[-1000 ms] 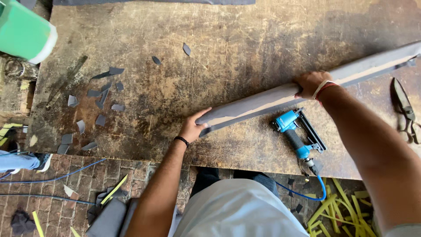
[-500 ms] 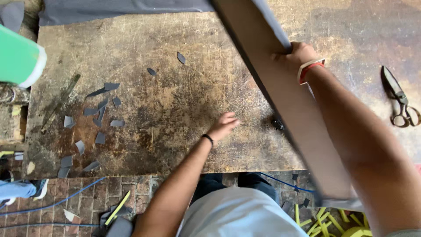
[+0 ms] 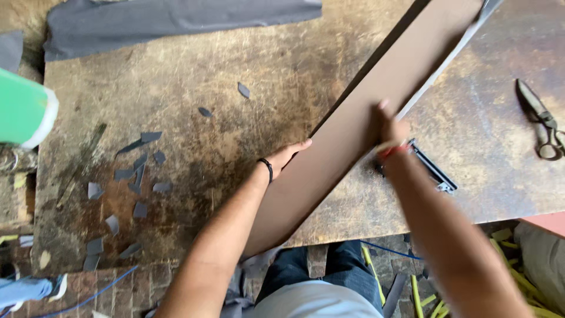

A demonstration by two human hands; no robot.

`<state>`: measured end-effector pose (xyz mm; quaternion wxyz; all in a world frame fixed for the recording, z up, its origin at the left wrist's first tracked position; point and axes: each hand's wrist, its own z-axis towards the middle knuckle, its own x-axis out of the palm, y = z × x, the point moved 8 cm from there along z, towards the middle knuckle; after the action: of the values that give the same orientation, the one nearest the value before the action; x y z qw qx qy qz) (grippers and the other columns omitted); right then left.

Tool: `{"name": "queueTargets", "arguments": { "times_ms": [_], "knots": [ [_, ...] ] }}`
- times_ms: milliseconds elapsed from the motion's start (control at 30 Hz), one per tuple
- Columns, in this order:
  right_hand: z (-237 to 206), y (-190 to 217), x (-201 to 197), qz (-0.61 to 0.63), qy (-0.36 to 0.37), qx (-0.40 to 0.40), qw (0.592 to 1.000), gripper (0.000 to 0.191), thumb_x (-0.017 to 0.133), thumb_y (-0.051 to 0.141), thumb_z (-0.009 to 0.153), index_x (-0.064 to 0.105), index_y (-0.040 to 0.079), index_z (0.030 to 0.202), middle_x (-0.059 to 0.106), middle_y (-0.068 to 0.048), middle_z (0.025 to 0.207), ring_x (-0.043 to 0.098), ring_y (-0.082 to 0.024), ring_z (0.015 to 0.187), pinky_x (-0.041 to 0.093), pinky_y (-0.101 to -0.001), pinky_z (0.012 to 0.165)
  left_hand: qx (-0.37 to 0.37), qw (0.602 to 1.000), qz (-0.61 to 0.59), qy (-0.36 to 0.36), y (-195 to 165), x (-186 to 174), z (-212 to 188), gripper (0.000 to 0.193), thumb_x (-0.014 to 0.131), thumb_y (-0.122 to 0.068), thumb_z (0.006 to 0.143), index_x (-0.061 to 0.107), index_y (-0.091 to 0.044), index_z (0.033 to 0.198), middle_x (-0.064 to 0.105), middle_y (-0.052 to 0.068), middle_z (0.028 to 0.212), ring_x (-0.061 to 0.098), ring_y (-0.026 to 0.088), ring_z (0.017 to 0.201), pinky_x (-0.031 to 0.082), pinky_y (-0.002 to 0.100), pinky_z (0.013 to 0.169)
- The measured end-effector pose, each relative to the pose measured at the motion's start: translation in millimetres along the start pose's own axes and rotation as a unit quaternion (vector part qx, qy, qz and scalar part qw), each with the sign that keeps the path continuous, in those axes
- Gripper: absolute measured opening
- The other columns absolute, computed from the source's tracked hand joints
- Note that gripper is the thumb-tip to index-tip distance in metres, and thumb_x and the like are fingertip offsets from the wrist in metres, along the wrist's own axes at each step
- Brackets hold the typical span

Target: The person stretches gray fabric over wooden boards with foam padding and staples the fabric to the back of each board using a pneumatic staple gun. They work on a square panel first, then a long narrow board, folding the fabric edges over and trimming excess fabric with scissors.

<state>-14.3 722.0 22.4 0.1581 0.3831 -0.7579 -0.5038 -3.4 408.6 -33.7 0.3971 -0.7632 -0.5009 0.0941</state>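
Upholstery or craft workshop. A scarred, stained wooden workbench bears grey fabric offcuts, worn metal shears and a staple gun.

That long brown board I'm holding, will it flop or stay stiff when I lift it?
The brown board looks straight along its length between left hand and right hand, so probably stiff. Being long and thin, it may swing awkwardly. The grey fabric edge likely hangs loose.
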Motion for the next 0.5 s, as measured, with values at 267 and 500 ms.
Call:
{"name": "queueTargets", "arguments": {
  "times_ms": [267, 500],
  "knots": [
    [-123.8, -127.0, 66.3, 0.035, 0.318, 0.186, 0.929, 0.052, 0.067, 0.038, 0.093, 0.062, 0.007, 0.134, 0.069, -0.012, 0.133, 0.068, -0.027, 0.116, 0.054, -0.0451, 0.102, 0.182, 0.902, 0.381, -0.090, -68.7, 11.5, 43.5, 0.080, 0.082, -0.060, 0.069, 0.067, -0.006, 0.126, 0.076, 0.015, 0.119, 0.074, 0.030, 0.110, 0.058, 0.043, 0.096],
    [-12.8, 1.9, -46.9, -0.227, 0.029, -0.143, 0.963, 0.057, 0.081, 0.024, 0.087, 0.057, 0.006, 0.136, 0.065, -0.016, 0.136, 0.072, -0.025, 0.100, 0.056, -0.0415, 0.094, 0.035, 0.774, 0.609, -0.171, -53.3, 33.1, -9.7, 0.066, 0.075, -0.044, 0.089, 0.050, -0.003, 0.134, 0.073, 0.017, 0.102, 0.076, 0.028, 0.086, 0.063, 0.041, 0.072]
  ]
}}
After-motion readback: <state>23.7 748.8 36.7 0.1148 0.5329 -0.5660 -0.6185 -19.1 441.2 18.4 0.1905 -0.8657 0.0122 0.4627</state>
